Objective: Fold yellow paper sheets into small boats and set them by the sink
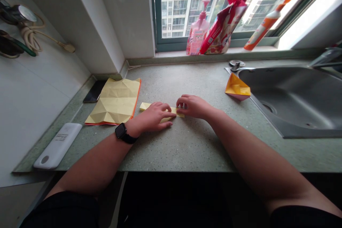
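Below a tall window [192,7], with a pink pump bottle [198,32], a red bag [223,25] and an orange tube [263,25] on its sill, a speckled green bench [192,151] runs from a white wall to a steel sink [291,78]; a folded yellow strip [144,106] lies near the bench's middle, its long axis running side to side, roughly parallel to the front edge; the left hand [151,117], with a black watch [121,130] on its wrist, lies palm down across most of the strip, leaving only its left end showing; the right hand [193,107] comes in from the other side, its curled fingers at the strip's right end, so the two hands nearly meet over the paper; neither grip looks tightly clenched, but whether they pinch the strip or only press it cannot be told from this view; a creased yellow sheet [114,101] with an orange edge lies just left of the strip, a phone [94,91] half under its corner; a white remote [57,146] sits nearer the front left; a folded yellow-and-pink paper boat [237,87] stands well to the right, beside the sink.
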A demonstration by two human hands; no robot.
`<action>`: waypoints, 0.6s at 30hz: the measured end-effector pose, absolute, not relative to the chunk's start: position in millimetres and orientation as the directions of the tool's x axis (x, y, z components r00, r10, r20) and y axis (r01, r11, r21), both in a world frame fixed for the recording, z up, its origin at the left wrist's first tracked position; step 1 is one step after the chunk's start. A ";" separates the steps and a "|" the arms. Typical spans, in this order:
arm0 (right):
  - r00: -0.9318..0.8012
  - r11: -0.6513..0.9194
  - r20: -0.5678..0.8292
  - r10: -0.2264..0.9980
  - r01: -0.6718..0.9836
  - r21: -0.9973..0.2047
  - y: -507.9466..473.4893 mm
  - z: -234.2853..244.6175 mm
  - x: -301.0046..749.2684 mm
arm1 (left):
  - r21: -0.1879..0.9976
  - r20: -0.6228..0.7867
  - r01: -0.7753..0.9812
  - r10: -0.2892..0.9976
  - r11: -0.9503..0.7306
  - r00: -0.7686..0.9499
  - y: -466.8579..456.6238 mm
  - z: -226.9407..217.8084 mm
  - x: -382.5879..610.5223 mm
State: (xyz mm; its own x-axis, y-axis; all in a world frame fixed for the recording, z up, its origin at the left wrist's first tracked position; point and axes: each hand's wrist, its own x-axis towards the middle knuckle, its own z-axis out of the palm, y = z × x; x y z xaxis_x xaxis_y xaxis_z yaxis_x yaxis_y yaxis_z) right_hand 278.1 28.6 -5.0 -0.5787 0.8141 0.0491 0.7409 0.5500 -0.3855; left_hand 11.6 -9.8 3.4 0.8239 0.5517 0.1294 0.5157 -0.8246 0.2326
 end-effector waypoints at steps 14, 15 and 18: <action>-0.587 0.575 0.084 0.805 0.737 -0.355 23.7 -5.9 277.4 | 0.217 0.129 0.501 0.533 -0.838 0.836 -9.0 4.3 10.5; -0.586 0.575 0.086 0.806 0.740 -0.349 24.0 -6.4 277.6 | 0.213 0.127 0.501 0.533 -0.838 0.837 -9.1 4.6 10.5; -0.577 0.566 0.086 0.812 0.744 -0.356 25.8 -8.7 278.9 | 0.209 0.127 0.502 0.532 -0.839 0.837 -9.5 5.3 10.4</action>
State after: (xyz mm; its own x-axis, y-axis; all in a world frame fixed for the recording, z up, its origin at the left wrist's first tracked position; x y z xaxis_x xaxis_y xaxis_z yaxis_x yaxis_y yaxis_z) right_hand 278.9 25.8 -8.7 -0.5771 0.8121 0.0860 0.7436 0.5660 -0.3560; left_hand 10.4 -9.5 5.3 0.8370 0.5324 0.1265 0.5022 -0.8392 0.2085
